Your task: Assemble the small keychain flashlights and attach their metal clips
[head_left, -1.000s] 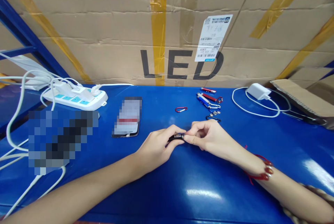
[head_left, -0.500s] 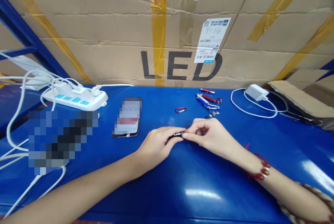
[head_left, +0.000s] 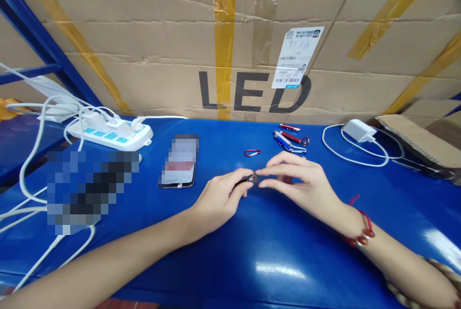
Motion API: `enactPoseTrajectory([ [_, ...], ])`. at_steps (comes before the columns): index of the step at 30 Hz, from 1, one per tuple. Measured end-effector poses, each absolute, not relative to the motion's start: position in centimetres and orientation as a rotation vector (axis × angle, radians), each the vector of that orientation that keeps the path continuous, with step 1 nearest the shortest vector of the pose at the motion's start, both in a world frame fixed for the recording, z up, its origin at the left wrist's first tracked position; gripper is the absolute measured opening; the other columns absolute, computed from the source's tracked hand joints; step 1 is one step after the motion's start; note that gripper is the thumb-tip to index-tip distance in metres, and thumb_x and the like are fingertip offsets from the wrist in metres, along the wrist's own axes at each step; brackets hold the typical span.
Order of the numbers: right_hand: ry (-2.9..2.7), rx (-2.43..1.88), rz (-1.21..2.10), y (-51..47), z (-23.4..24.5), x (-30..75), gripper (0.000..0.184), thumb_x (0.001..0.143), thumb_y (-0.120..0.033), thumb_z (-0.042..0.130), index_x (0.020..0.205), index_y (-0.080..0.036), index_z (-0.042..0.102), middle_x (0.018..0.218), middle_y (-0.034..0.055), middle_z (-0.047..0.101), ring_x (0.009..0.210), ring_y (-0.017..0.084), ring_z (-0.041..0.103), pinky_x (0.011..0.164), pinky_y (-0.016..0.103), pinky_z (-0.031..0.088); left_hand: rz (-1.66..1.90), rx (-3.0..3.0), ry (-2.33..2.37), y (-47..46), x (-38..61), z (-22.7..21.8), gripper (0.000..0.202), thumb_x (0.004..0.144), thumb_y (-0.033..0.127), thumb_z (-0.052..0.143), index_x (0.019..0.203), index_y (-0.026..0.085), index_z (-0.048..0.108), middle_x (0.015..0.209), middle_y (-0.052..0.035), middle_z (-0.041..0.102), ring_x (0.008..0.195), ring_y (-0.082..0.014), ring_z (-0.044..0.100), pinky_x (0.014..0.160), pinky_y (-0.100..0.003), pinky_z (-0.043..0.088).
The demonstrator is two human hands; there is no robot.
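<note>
My left hand (head_left: 219, 198) rests on the blue table (head_left: 252, 246) and is closed round a small black keychain torch (head_left: 246, 180), whose metal tip points right. My right hand (head_left: 306, 184) lies just right of that tip, fingers stretched out, with thumb and index finger slightly apart on either side of the tip. I see nothing held in it. A red bead bracelet (head_left: 362, 238) is on my right wrist.
Behind the hands lie a red carabiner (head_left: 251, 152) and a small pile of red and blue keychain torches (head_left: 288, 136). A phone (head_left: 178, 165) and a white power strip (head_left: 111, 133) with cables sit left, a white charger (head_left: 358, 130) right. A large cardboard box (head_left: 230, 49) walls the back.
My right hand has let go of the torch's end and its fingers have spread. Both hands have shifted slightly away from me, and the torch is tilted up a little.
</note>
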State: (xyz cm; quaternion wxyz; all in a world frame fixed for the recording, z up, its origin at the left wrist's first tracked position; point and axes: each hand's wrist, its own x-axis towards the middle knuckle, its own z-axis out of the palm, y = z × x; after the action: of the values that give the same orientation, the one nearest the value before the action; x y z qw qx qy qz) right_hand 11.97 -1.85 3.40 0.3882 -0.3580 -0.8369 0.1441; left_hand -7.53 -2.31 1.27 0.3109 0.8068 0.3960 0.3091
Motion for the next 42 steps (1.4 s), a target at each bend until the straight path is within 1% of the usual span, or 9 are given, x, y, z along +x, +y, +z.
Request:
enactPoseTrajectory([
  [3, -2.234, -0.802, 0.304, -1.9, 3.4, 12.3, 0.017, 0.083, -0.018, 0.055, 0.091, -0.023, 0.069, 0.088, 0.004, 0.06, 0.068, 0.01, 0.058, 0.06, 0.021, 0.047, 0.751, 2.136, 1.042, -2.4, -7.6, 1.4, 0.022, 0.09, 0.022, 0.034, 0.097, 0.021, 0.055, 0.067, 0.0043, 0.055, 0.063, -0.0092, 0.052, 0.063, -0.019, 0.038],
  [5, -2.282, -0.807, 0.294, -2.0, 3.4, 12.4, 0.017, 0.084, -0.021, 0.053, 0.09, -0.023, 0.069, 0.087, 0.0043, 0.061, 0.063, 0.009, 0.057, 0.056, 0.021, 0.046, 0.724, 2.146, 1.025, -2.5, -7.7, 1.6, 0.022, 0.09, 0.023, 0.034, 0.096, 0.021, 0.056, 0.068, 0.0042, 0.055, 0.063, -0.0091, 0.051, 0.063, -0.019, 0.038],
  [11, -2.306, -0.87, 0.274, -2.0, 3.5, 12.3, 0.017, 0.083, -0.029, 0.054, 0.082, -0.024, 0.071, 0.084, 0.0046, 0.063, 0.06, 0.011, 0.058, 0.058, 0.023, 0.048, 0.636, 2.13, 0.981, -2.5, -7.9, 1.9, 0.023, 0.091, 0.025, 0.033, 0.094, 0.021, 0.056, 0.069, 0.0036, 0.055, 0.062, -0.009, 0.052, 0.061, -0.018, 0.038],
  [20, -2.277, -0.836, 0.396, -2.0, 3.5, 11.9, 0.013, 0.078, -0.028, 0.061, 0.072, -0.022, 0.071, 0.078, 0.0028, 0.061, 0.062, 0.011, 0.059, 0.059, 0.022, 0.048, 0.592, 2.181, 0.916, -2.3, -8.0, 1.8, 0.022, 0.091, 0.023, 0.032, 0.094, 0.021, 0.054, 0.07, 0.0041, 0.055, 0.062, -0.009, 0.051, 0.059, -0.018, 0.037],
  [25, -2.205, -0.867, 0.446, -2.1, 4.0, 11.6, 0.019, 0.075, -0.034, 0.063, 0.065, -0.02, 0.07, 0.072, 0.0032, 0.061, 0.059, 0.01, 0.057, 0.054, 0.022, 0.045, 0.554, 2.196, 0.891, -2.8, -8.2, 1.9, 0.018, 0.089, 0.017, 0.033, 0.099, 0.022, 0.047, 0.082, 0.0018, 0.058, 0.071, -0.0115, 0.054, 0.063, -0.02, 0.038],
  [28, -2.176, -0.872, 0.543, -2.2, 4.3, 11.3, 0.025, 0.074, -0.038, 0.063, 0.059, -0.019, 0.069, 0.066, 0.0031, 0.059, 0.058, 0.011, 0.056, 0.054, 0.023, 0.045, 0.536, 2.178, 0.918, -3.1, -8.3, 1.8, 0.015, 0.089, 0.019, 0.035, 0.101, 0.022, 0.043, 0.089, -0.0006, 0.06, 0.073, -0.0136, 0.056, 0.063, -0.022, 0.04],
  [32, -2.157, -0.906, 0.66, -2.3, 4.2, 11.0, 0.024, 0.072, -0.038, 0.066, 0.059, -0.018, 0.069, 0.061, 0.0021, 0.058, 0.055, 0.011, 0.053, 0.051, 0.023, 0.043, 0.548, 2.207, 0.883, -3.2, -8.3, 1.5, 0.009, 0.089, 0.018, 0.036, 0.095, 0.021, 0.042, 0.094, -0.0025, 0.061, 0.08, -0.0156, 0.059, 0.069, -0.024, 0.043],
  [37, -2.117, -0.966, 0.696, -2.4, 3.8, 10.8, 0.026, 0.07, -0.04, 0.066, 0.058, -0.018, 0.068, 0.059, 0.0008, 0.055, 0.052, 0.009, 0.049, 0.048, 0.022, 0.04, 0.602, 2.218, 0.854, -2.9, -8.2, 0.9, 0.005, 0.089, 0.017, 0.037, 0.09, 0.022, 0.04, 0.104, -0.0047, 0.061, 0.097, -0.0181, 0.059, 0.074, -0.025, 0.045],
  [42, -2.034, -1.039, 0.706, -2.7, 3.2, 10.4, 0.027, 0.07, -0.035, 0.068, 0.054, -0.016, 0.061, 0.057, -0.0008, 0.051, 0.052, 0.009, 0.046, 0.047, 0.021, 0.037, 0.66, 2.211, 0.896, -2.9, -8.0, 0.7, 0.007, 0.088, 0.016, 0.037, 0.087, 0.021, 0.04, 0.104, -0.0045, 0.062, 0.099, -0.0178, 0.058, 0.077, -0.026, 0.046],
])
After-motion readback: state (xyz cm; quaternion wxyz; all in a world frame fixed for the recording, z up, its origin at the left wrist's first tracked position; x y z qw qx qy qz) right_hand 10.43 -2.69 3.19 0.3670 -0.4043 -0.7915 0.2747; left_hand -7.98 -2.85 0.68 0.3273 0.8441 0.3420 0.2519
